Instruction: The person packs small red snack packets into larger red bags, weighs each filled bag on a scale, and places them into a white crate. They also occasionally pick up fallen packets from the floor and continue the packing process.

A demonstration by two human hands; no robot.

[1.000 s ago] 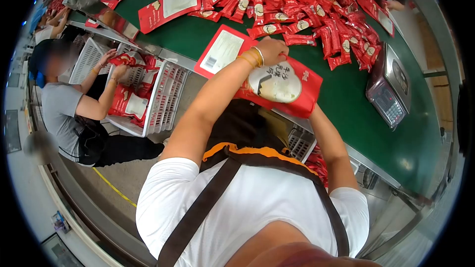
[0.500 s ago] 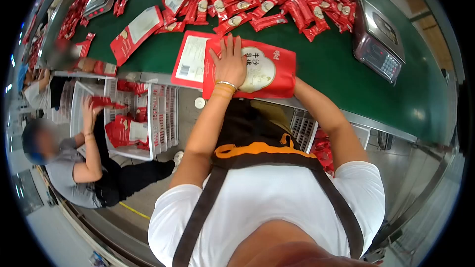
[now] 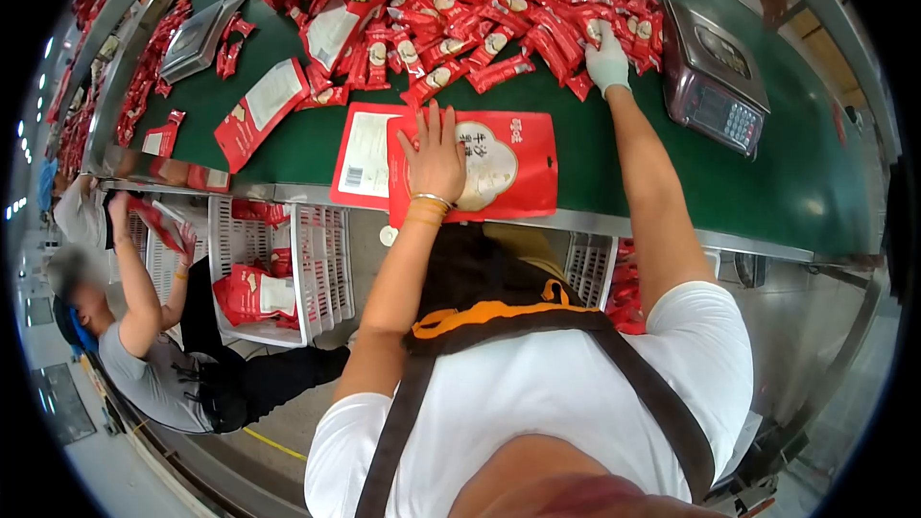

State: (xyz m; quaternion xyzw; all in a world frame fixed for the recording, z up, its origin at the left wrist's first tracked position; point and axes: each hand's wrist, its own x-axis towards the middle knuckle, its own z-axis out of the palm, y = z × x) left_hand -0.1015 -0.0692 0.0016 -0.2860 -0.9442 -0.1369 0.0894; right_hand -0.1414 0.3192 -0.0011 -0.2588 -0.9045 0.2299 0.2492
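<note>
My left hand (image 3: pixel 437 161) lies flat with its fingers spread on a large red pouch (image 3: pixel 523 165) at the front edge of the green table (image 3: pixel 614 158). Partly under that pouch, on its left, is another red pouch with a white label (image 3: pixel 361 158). My right hand (image 3: pixel 606 59), in a pale glove, reaches to the right part of a heap of small red packets (image 3: pixel 460 14). Its fingertips are among the packets, and whether they grip one cannot be made out.
A scale (image 3: pixel 715 86) stands right of the heap, another scale (image 3: pixel 195 38) at the back left. One red pouch (image 3: pixel 261 113) lies left of the heap. Below the table edge, a co-worker (image 3: pixel 158 355) handles red pouches by a white crate (image 3: pixel 321 269).
My right hand has moved from under the table's front edge out to the heap. My left hand stays on the pouch. The co-worker's arms have risen.
</note>
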